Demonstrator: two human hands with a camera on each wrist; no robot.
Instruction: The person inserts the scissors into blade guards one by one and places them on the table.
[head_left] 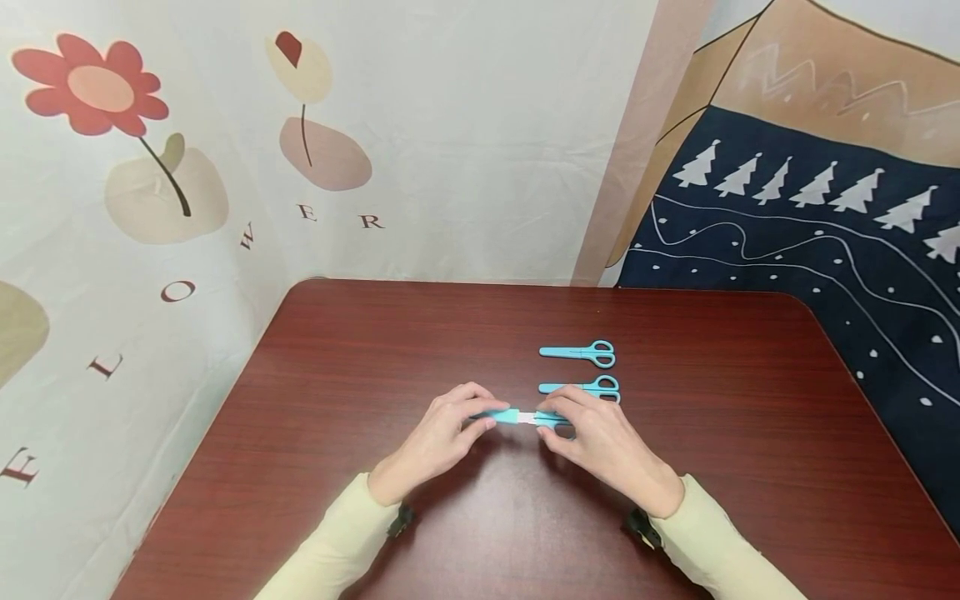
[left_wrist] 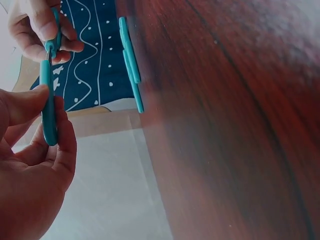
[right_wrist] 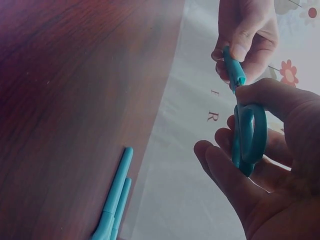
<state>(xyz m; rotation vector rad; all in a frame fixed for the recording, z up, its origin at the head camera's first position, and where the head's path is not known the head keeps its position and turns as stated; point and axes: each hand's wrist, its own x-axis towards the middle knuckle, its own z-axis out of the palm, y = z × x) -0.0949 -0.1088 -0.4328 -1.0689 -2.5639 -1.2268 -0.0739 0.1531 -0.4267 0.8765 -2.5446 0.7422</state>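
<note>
My left hand (head_left: 444, 425) pinches a turquoise blade cover (head_left: 508, 416) between thumb and fingers. Opposite it, my right hand (head_left: 603, 437) holds a pair of scissors (head_left: 527, 418) near the pivot, with the turquoise finger loops (right_wrist: 258, 132) showing in the right wrist view. A short stretch of bright blade is bare between cover and handle, and the tip stays hidden inside the cover. Both hands are above the table, cover and scissors in one line. In the left wrist view the cover (left_wrist: 48, 110) lies between thumb and fingertips.
Two more turquoise scissors, a far pair (head_left: 573, 352) and a nearer pair (head_left: 555, 388), lie parallel in their covers just beyond my right hand, which partly overlaps the nearer one. Patterned cloths hang behind the dark red-brown table (head_left: 360, 350).
</note>
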